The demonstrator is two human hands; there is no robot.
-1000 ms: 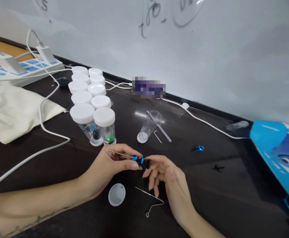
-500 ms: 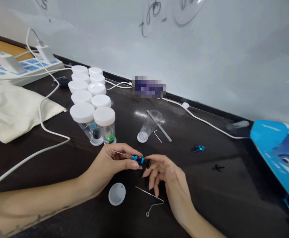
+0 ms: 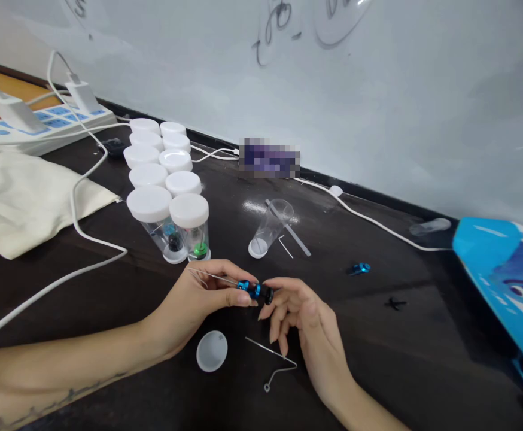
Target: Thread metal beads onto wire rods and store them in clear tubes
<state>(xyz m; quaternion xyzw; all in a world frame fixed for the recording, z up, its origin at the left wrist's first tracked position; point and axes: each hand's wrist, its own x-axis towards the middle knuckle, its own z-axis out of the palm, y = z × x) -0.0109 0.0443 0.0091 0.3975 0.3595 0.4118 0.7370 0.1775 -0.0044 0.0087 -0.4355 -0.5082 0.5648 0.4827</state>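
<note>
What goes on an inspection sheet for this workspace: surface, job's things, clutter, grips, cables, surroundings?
Surface: dark tabletop, glossy, light reflecting near the clear cup.
Job's things: blue-and-black assembly with a thin wire; bent wire and white cap lie nearer the wearer.
Clutter: loose blue part and black part at right; L-shaped key and clear stick by the cup; white-lidded jars at left.
Grips: left grip pinches the assembly; right grip open, fingers by its black wheel, contact unclear.
Cables: white cable passes over the cloth bag in view; another runs rightward near the wall.
Surroundings: marked whiteboard behind, power strip at left, blue package at right.
</note>
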